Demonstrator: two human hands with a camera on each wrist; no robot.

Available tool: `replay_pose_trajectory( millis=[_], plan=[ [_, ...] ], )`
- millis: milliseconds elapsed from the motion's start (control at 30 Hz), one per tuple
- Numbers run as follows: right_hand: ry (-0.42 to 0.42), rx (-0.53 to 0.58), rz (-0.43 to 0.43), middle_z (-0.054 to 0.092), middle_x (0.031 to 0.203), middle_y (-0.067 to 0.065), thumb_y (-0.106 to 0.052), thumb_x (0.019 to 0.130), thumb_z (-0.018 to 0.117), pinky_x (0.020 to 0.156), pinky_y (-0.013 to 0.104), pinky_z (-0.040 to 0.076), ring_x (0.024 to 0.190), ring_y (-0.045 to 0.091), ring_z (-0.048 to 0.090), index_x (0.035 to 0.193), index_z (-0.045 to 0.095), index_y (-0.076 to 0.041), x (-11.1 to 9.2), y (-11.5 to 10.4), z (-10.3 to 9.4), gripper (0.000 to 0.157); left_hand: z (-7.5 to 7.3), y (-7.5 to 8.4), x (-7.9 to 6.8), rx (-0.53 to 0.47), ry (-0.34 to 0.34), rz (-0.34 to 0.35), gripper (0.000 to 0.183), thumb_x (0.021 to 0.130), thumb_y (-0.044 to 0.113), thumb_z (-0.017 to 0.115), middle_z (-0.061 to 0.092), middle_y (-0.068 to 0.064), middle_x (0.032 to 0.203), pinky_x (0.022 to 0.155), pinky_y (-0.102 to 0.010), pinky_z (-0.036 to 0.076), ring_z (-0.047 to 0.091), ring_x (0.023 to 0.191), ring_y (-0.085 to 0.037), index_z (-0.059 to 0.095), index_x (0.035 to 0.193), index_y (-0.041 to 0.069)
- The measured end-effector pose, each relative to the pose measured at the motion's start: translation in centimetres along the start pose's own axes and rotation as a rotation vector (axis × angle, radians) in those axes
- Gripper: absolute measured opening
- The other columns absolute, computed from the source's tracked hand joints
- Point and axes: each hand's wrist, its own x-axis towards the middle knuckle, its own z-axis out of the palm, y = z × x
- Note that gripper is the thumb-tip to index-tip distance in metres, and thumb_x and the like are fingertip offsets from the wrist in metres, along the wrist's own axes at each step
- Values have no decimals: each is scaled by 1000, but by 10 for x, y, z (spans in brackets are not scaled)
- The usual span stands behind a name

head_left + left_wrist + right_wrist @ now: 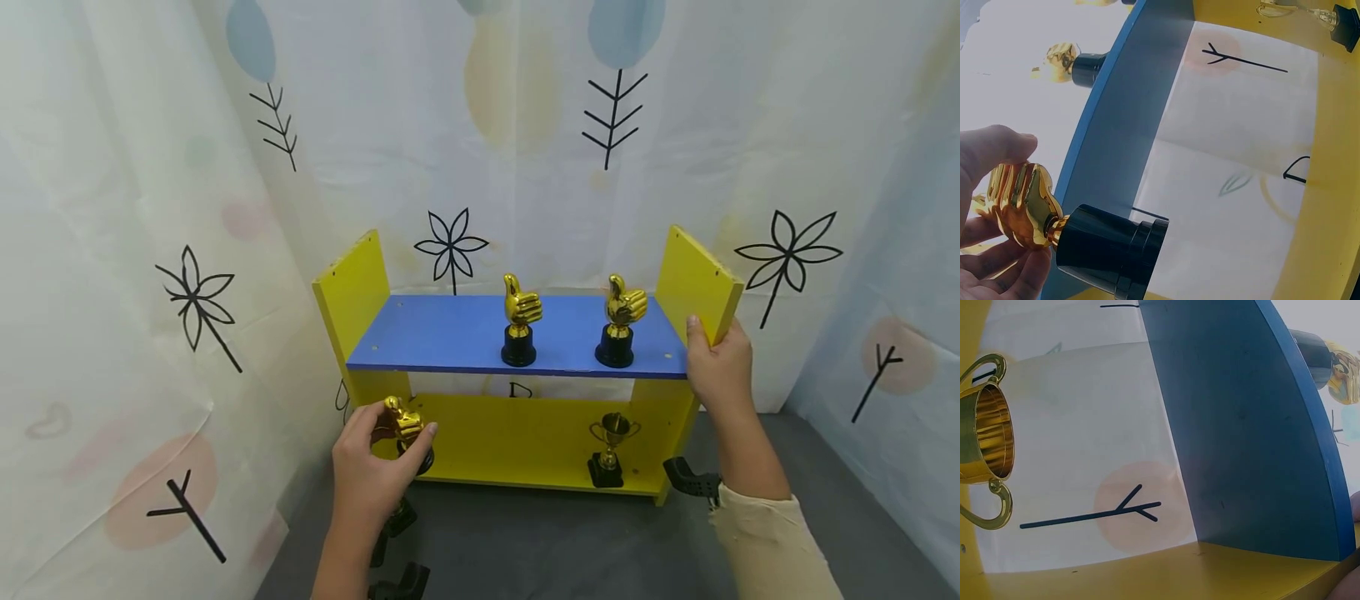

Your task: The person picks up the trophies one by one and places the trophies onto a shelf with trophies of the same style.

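Note:
My left hand [378,467] holds a gold thumbs-up trophy [407,423] by its golden part, in front of the left end of the shelf. In the left wrist view its black base [1110,250] points away from the fingers, overlapping the blue board. My right hand [722,367] grips the yellow right side panel [697,279] of the shelf, thumb on the inner face. Two more thumbs-up trophies, one near the middle [519,321] and one to the right [618,321], stand upright on the blue board [442,329]. A gold cup trophy [611,450] stands on the yellow lower board, at the right.
Below my left hand a black trophy base [401,517] shows, partly hidden by the hand and wrist. The yellow left side panel [348,287] rises above the blue board. Printed white curtains [517,183] hang behind and at both sides; the floor covering [540,542] is grey.

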Motion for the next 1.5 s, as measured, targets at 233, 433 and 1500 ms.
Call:
replay_pose_trajectory(
  millis=[233, 433, 1500],
  plan=[
    [-4, 16, 1, 59, 151, 19, -38, 113, 45, 112, 61, 51, 125, 34, 60, 154, 46, -3, 1, 1, 0, 53, 3, 1, 2, -11, 0, -3, 47, 77, 24, 98, 67, 1, 106, 83, -29, 64, 67, 92, -11, 72, 115, 11],
    [-5, 16, 11, 58, 153, 19, -39, 113, 44, 113, 62, 50, 127, 35, 60, 155, 45, -4, 0, 0, 0, 55, 6, 2, 3, -34, 12, 30, 47, 75, 20, 99, 67, 0, 105, 81, -29, 64, 67, 90, -12, 72, 113, 10],
    [-7, -9, 15, 59, 149, 21, -40, 113, 43, 110, 61, 52, 123, 35, 60, 154, 46, -4, -1, 0, 0, 54, 10, 8, 5, -108, -10, -11, 57, 73, 21, 100, 72, 0, 107, 84, -18, 60, 73, 90, -14, 67, 118, 10]
  ],
)
